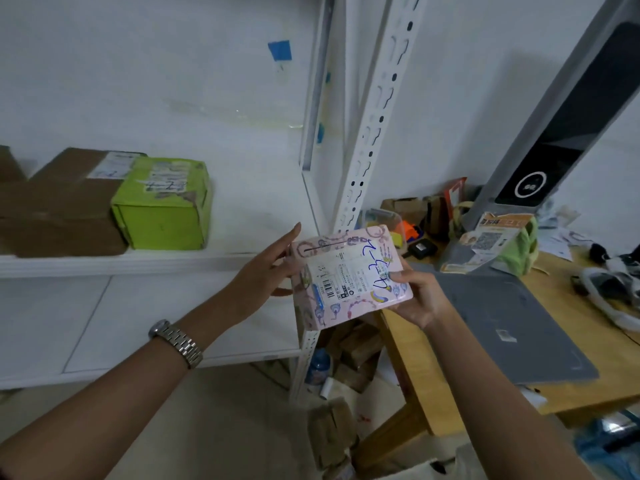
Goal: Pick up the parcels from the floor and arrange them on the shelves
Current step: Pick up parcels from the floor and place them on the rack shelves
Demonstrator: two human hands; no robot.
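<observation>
Nearest the camera, both forearms are extended forward; a metal wristwatch (176, 342) is worn on the left wrist. The pink parcel (349, 275) is held in the air, off the right end of the upper shelf (138, 263) and in front of the white upright post (370, 126). It is tilted, label side up, with blue handwriting across the label. Its lower right corner is gripped by the right hand (420, 296): the thumb is pressed on the top face and the other fingers are curled beneath. The left hand (263, 275) is laid against the parcel's left edge, fingers straight and slightly spread, thumb stretched toward the lower edge.

Under the left hand the lower shelf (138, 323) is seen. Below the parcel, on the floor (225, 427), brown parcels (353, 344) are heaped beside the foot of the post, with a small bottle (318, 367) just beside them. More brown packets (332, 431) lie nearer the camera.

To the right, a wooden worktop (613, 386) is partly covered by a grey mat (502, 323). Clutter is piled at its far end, around a grey tower device (554, 126).

Farther left, on the upper shelf, a green box (162, 209) is set touching a larger brown box (62, 209); both are labelled on top. On the back wall (138, 81) a strip of blue tape (280, 50) is stuck.
</observation>
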